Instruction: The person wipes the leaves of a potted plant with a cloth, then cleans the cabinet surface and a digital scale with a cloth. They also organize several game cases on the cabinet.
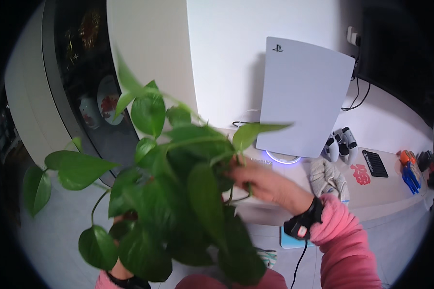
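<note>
A leafy green pothos plant [177, 180] fills the middle of the view, close to the camera and in front of a pale TV bench [289, 195]. Its broad leaves hide whatever holds the roots. My right hand [267, 182], slightly blurred, reaches in from the right with its fingers curled around the plant's right side; the fingertips vanish behind leaves and stems. Most of my left hand [124, 216] is covered by foliage at the lower left, so its grip is not visible. Both wrists wear black straps, and pink sleeves are pushed back from them.
On the bench are a white PlayStation console [303, 97], docked game controllers [341, 144], a crumpled grey cloth [327, 177], a red paper cutout [360, 174] and orange and blue items [410, 173]. A television [398, 61] hangs right; a glass-fronted cabinet [90, 72] stands left. A black cable [299, 263] trails from my right wrist.
</note>
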